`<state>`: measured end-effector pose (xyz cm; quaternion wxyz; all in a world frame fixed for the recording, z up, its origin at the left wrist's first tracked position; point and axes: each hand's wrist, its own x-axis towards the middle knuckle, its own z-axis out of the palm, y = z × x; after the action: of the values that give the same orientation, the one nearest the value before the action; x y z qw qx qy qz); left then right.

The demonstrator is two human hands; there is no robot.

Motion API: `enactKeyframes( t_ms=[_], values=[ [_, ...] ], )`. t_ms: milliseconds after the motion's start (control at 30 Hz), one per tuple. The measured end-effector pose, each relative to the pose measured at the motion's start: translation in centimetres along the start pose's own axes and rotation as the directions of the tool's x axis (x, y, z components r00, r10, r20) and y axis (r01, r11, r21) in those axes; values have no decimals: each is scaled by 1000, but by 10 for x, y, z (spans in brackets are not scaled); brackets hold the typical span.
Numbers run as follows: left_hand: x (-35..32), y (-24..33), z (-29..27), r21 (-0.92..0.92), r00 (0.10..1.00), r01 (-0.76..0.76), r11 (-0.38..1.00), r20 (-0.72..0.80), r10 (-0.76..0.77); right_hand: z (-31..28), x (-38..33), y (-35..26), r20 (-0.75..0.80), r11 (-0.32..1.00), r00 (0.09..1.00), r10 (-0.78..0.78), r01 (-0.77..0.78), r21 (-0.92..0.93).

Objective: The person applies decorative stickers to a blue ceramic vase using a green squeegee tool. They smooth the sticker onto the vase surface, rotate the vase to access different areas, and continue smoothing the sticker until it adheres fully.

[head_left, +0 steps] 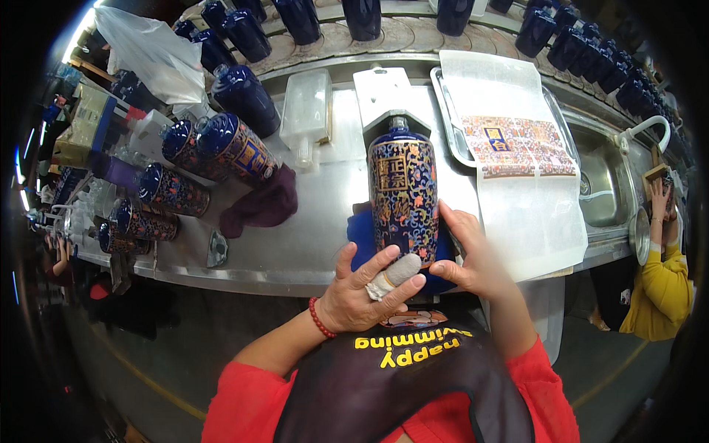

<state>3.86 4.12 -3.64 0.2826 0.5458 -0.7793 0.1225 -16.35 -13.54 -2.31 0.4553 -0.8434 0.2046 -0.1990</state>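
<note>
A dark blue bottle (402,188) with a colourful flower pattern and gold characters lies in front of me, its neck pointing away against a grey angled rest (399,118). My right hand (469,258) curves round the lower right side of the bottle, thumb near its base. Fingers spread, my left hand (362,292) touches the lower end of the bottle; one of its fingers wears a grey cover (399,273). Blue cloth or padding (362,235) shows beneath the bottle. To the right, a patterned decal sheet (521,148) lies on white paper over a tray.
Several patterned bottles (173,190) stand left on the metal worktop (325,196), beside a purple cloth (262,203). A clear plastic container (306,111) lies behind. Plain blue bottles (299,21) line the far conveyor. A sink (600,184) and a co-worker in yellow (661,295) are right.
</note>
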Motion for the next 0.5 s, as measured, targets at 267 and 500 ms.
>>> enactKeyframes(
  t_ms=[267,500],
  values=[
    [40,-5,-3,41,987,-133,990,-85,136,-11,-2,2,-8,995,1000,28,-27,92],
    [41,-2,-1,70,986,-114,991,-113,122,-26,27,-24,-52,907,952,-301,269,-325]
  ],
)
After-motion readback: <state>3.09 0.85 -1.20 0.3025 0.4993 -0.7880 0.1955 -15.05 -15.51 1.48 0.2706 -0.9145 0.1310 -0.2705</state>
